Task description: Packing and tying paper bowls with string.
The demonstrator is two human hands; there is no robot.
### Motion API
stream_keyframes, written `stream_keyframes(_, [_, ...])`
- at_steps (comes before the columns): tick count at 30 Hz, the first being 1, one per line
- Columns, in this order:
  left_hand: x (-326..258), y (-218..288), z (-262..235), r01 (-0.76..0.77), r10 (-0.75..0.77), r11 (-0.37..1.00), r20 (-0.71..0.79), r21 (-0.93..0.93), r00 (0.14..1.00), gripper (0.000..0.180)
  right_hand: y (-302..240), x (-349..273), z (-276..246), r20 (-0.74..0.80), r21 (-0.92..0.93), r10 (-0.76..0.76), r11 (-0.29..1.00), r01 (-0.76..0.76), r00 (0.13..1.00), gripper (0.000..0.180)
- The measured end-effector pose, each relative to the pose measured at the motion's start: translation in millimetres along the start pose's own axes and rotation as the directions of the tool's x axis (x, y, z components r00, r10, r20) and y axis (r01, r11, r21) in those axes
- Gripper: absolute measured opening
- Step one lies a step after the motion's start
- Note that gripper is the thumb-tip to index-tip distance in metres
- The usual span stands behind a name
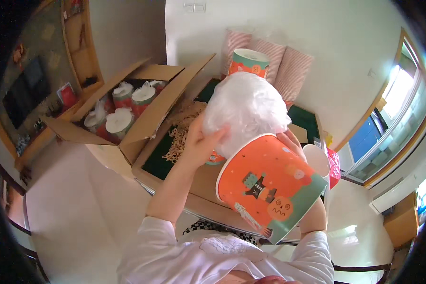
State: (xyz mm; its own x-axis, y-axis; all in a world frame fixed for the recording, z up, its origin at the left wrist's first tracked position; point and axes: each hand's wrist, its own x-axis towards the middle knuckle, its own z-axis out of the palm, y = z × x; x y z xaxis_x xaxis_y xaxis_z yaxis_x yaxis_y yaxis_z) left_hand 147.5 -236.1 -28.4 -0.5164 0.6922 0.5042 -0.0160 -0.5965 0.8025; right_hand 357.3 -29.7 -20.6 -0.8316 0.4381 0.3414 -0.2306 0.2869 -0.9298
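A large orange paper bucket (pixel 270 189) with cartoon pumpkin prints is tilted in front of me, its mouth toward the upper left. A crumpled clear plastic bag (pixel 245 108) bulges out of the mouth. My left hand (pixel 201 142) presses against the bag at the bucket's rim. My right hand (pixel 291 142) grips the bucket's upper edge from behind; only its fingers show. Both forearms rise from white sleeves at the bottom.
An open cardboard box (pixel 142 120) at the left holds several lidded buckets (pixel 119 120). Another orange bucket (pixel 248 62) and stacks of striped paper cups (pixel 288 71) stand at the back of the table (pixel 199 196), by a heap of paper shreds (pixel 180 135). A white cup (pixel 317 161) sits at the right.
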Motion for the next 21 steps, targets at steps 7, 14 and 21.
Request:
stream_keyframes(7, [-20.4, -21.1, -15.2, -0.346, 0.333, 0.934, 0.134, 0.092, 0.933, 0.051, -10.7, 11.1, 11.3, 0.029, 0.028, -0.011, 1.000, 0.010, 1.000, 0.048])
stream_keyframes(14, [-55.3, -40.1, -6.2, -0.240, 0.200, 0.955, 0.220, 0.172, 0.955, 0.051, -12.1, 24.7, 14.9, 0.071, 0.058, -0.002, 0.998, -0.002, 0.997, 0.048])
stream_keyframes(21, [-57.6, -55.6, 18.5, -0.110, 0.129, 0.982, 0.121, -0.151, 0.984, 0.057, -10.7, 34.5, 20.0, 0.116, 0.097, 0.032, 0.994, -0.043, 0.993, 0.047])
